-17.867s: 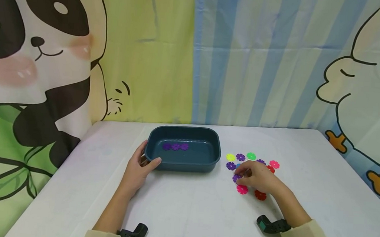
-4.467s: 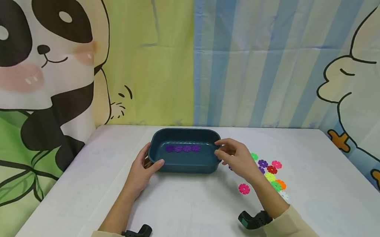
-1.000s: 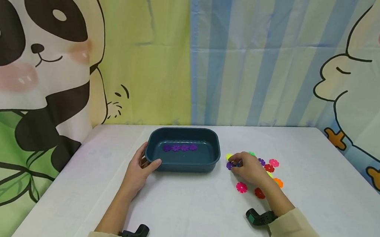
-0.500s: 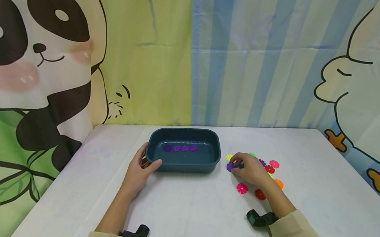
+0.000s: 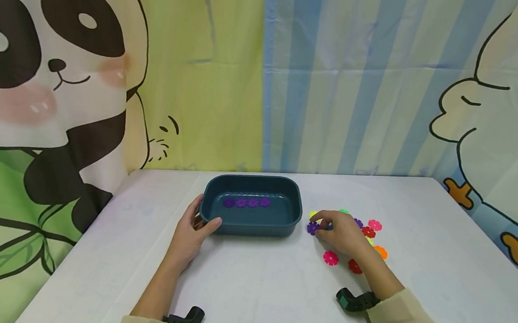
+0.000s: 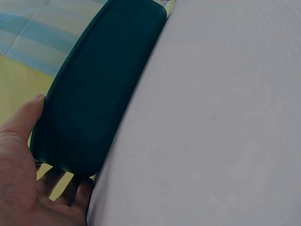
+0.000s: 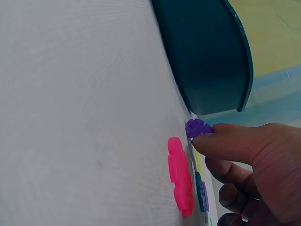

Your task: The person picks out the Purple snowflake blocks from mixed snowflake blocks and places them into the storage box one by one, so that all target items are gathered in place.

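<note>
A smooth, faintly glossy teal tray [image 5: 253, 230] with rounded corners stands on the matte white bench [image 5: 248, 292], four flat, scalloped purple discs [image 5: 253, 202] lined up inside. Just right of it, a notched purple flower piece [image 5: 313, 228] sits pinched between the right hand's [image 5: 342, 232] thumb and forefinger. This hand and forearm partly cover the bright loose pieces; a pink disc [image 5: 331, 258] lies nearer the wearer. The left hand [image 5: 191, 232] grips the tray's left end, thumb on the front wall.
</note>
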`<state>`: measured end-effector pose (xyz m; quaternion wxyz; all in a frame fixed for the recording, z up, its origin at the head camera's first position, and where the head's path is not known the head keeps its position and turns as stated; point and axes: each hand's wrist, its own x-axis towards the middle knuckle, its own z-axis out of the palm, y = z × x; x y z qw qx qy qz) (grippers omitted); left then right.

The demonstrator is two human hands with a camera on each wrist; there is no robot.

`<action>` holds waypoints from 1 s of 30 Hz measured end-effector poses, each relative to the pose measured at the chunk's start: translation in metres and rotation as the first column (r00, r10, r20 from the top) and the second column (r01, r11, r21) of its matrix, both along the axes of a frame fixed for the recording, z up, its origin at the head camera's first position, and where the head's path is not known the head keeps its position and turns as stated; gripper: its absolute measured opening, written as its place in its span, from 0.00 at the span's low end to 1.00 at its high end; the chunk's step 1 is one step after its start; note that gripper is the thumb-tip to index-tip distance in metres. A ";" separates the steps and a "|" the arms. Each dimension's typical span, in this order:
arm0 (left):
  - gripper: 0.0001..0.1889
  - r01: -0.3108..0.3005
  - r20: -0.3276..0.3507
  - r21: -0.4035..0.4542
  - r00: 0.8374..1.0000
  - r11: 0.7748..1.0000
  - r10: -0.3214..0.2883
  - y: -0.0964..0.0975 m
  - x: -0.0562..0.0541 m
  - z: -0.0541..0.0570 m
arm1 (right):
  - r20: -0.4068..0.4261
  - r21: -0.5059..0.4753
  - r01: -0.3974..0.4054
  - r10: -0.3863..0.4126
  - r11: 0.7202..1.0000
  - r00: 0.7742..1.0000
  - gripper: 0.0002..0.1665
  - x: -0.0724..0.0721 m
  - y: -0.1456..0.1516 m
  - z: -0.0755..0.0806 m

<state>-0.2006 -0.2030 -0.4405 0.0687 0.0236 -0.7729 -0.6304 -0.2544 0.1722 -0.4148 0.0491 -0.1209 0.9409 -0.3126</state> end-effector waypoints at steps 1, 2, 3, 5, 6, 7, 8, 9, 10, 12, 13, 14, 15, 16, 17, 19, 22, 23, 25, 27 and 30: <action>0.46 0.001 -0.001 0.002 1.000 1.000 -0.001 0.000 0.000 0.000 | 0.004 -0.009 0.005 -0.005 1.000 1.000 0.20 0.000 0.000 0.000; 0.46 0.001 0.000 0.003 1.000 1.000 -0.001 0.000 0.000 0.000 | 0.006 -0.018 0.006 -0.005 1.000 1.000 0.20 0.001 0.000 0.000; 0.46 0.002 -0.002 0.005 1.000 1.000 -0.002 0.000 0.000 0.000 | 0.006 -0.025 0.005 -0.005 1.000 1.000 0.19 0.001 0.000 0.000; 0.46 0.002 -0.003 0.007 1.000 1.000 -0.002 0.000 0.000 0.000 | 0.005 -0.035 0.010 -0.010 0.999 1.000 0.18 0.001 0.000 0.000; 0.46 0.002 -0.003 0.007 1.000 1.000 -0.002 0.000 0.000 0.000 | 0.004 -0.037 0.012 -0.012 0.999 1.000 0.18 0.001 -0.001 0.000; 0.46 0.001 -0.002 0.008 1.000 1.000 -0.001 0.000 0.000 0.000 | 0.003 -0.039 0.011 -0.010 0.999 1.000 0.18 0.001 -0.001 0.000; 0.46 0.001 -0.002 0.009 1.000 1.000 -0.001 0.000 0.000 0.000 | 0.003 -0.040 0.010 -0.010 0.999 1.000 0.18 0.001 -0.001 -0.001; 0.46 0.001 -0.002 0.008 1.000 1.000 -0.001 0.000 0.000 0.001 | 0.004 -0.041 0.009 -0.009 0.999 1.000 0.17 0.001 -0.001 -0.001; 0.46 0.001 -0.001 0.007 1.000 1.000 -0.001 0.000 0.000 0.001 | 0.005 -0.042 0.008 -0.007 0.999 1.000 0.17 0.001 -0.001 -0.001; 0.46 0.001 0.001 0.005 1.000 1.000 -0.001 0.000 0.000 0.001 | 0.007 -0.045 0.006 -0.006 0.999 1.000 0.17 0.001 -0.001 -0.001; 0.46 0.001 0.002 0.005 1.000 1.000 -0.001 0.000 0.000 0.001 | 0.006 -0.049 0.005 -0.005 0.999 1.000 0.18 0.001 -0.001 -0.002; 0.46 0.000 0.003 0.005 1.000 1.000 0.000 0.000 0.001 0.001 | 0.004 -0.051 0.006 -0.006 0.999 1.000 0.18 0.001 0.000 -0.002; 0.46 0.000 0.004 0.005 1.000 1.000 0.000 0.001 0.001 0.001 | 0.000 -0.056 0.006 -0.007 0.998 1.000 0.18 0.001 0.000 -0.002; 0.46 0.000 0.004 0.006 1.000 1.000 0.000 0.001 0.001 0.001 | -0.003 -0.064 0.008 -0.008 0.998 1.000 0.19 0.001 0.000 -0.002; 0.46 0.000 0.004 0.007 1.000 1.000 0.000 0.001 0.001 0.001 | -0.008 -0.074 0.008 -0.009 0.997 1.000 0.19 0.001 0.001 -0.001; 0.46 0.001 0.004 0.008 1.000 1.000 -0.001 0.001 0.001 0.002 | -0.018 -0.100 0.011 -0.013 0.995 1.000 0.20 0.002 0.002 -0.001; 0.46 0.003 0.005 0.008 1.000 1.000 -0.003 0.000 0.001 0.001 | -0.036 -0.157 0.025 -0.031 0.987 0.999 0.20 0.001 0.003 0.000; 0.46 0.004 0.005 0.008 1.000 1.000 -0.004 0.000 0.002 0.001 | -0.046 -0.175 0.030 -0.039 0.984 0.998 0.20 0.001 0.004 0.000; 0.47 0.006 0.004 0.006 1.000 1.000 -0.006 0.000 0.001 0.001 | -0.061 -0.217 0.043 -0.058 0.975 0.997 0.20 0.000 0.005 0.000; 0.46 0.007 0.002 0.005 1.000 1.000 -0.007 0.000 0.001 0.001 | -0.063 -0.253 0.061 -0.080 0.965 0.995 0.20 -0.001 0.006 0.000; 0.46 0.006 -0.002 0.004 1.000 1.000 -0.006 0.000 0.001 0.001 | -0.042 -0.298 0.084 -0.101 0.951 0.994 0.21 -0.002 0.008 0.001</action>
